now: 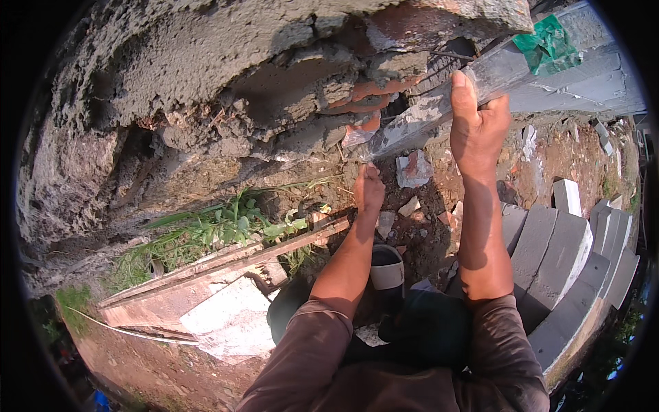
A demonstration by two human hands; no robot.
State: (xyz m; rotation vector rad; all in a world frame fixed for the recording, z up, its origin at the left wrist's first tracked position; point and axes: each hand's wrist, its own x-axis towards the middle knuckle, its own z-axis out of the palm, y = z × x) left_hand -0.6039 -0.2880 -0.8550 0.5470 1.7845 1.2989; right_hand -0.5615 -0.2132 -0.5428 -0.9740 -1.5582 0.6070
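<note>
My right hand (477,127) grips a long grey straightedge bar (425,113) that leans against a rough mortar-coated brick wall (226,75). The thumb points up along the bar. My left hand (368,189) is closed around the bar's lower end, just below the broken brick edge. Orange brick shows through gaps in the grey mortar (364,93) above the bar.
Grey concrete blocks (556,254) are stacked at the right. A wooden plank (226,264) and a white slab (230,319) lie on the dirt at lower left, with weeds (220,226) beside them. Rubble (413,168) litters the ground. A green plastic scrap (546,44) sits top right.
</note>
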